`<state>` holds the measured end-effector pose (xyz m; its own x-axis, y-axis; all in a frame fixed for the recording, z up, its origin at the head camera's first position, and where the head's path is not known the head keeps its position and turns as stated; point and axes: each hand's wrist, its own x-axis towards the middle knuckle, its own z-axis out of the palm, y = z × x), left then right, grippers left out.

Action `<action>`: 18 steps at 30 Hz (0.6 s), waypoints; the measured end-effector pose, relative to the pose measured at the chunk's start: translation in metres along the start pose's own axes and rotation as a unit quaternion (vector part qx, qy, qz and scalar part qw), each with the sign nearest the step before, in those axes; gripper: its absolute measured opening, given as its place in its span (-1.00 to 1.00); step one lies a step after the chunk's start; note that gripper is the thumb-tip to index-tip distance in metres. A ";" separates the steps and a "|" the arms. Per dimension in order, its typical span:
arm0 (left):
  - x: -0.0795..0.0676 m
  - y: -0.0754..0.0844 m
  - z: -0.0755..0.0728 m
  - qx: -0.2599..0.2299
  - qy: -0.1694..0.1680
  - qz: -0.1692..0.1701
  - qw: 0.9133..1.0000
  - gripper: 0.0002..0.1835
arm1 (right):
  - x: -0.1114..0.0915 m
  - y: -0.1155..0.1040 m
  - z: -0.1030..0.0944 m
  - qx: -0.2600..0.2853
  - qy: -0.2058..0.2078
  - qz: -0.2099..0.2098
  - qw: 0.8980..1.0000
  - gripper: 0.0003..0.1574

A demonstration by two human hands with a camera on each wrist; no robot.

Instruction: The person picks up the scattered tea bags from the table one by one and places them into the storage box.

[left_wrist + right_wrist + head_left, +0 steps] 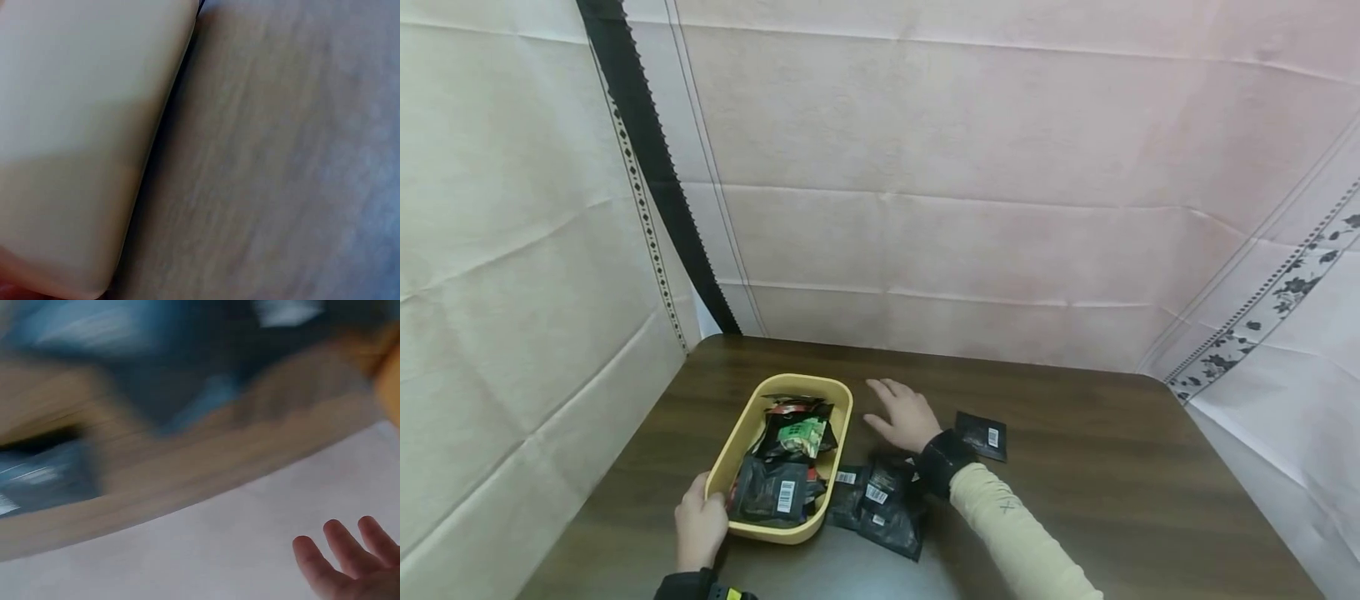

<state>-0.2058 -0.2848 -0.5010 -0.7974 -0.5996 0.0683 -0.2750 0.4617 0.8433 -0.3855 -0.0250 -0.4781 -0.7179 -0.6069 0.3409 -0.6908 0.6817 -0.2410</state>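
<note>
A yellow plastic bin (837, 501) stands on the left part of the table, with several black packets (772, 492) inside, one with a green label (802, 437). My left hand (698, 521) grips the bin at its near left corner. In the left wrist view the pale bin wall (75, 125) fills the left side. My right hand (908, 419), its fingers spread and extended, is to the right of the bin with nothing in it. Below it lies a pile of black packets (887, 504) with white barcode labels, partly hidden by the wrist.
A single black packet (981, 435) lies apart, right of my right wrist. Under everything is a dark brown wooden table (1112, 483). White cloth (962, 167) hangs behind the table and at both sides.
</note>
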 end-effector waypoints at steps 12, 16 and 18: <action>0.001 0.000 -0.003 0.007 0.005 0.004 1.000 -0.61 | -0.052 0.081 0.002 -0.044 -0.054 0.204 0.977 -0.19; 0.001 0.000 -0.001 0.004 0.006 0.000 1.000 -0.60 | -0.061 0.092 0.003 -0.052 -0.082 0.255 0.962 -0.11; 0.001 0.000 0.000 0.002 0.003 -0.001 1.000 -0.59 | -0.065 0.093 0.000 -0.055 -0.103 0.289 0.950 -0.04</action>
<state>-0.2067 -0.2847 -0.5009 -0.7931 -0.6052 0.0693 -0.2799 0.4631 0.8409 -0.4032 0.0776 -0.5228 -0.9839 -0.1784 -0.0073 -0.1718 0.9569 -0.2341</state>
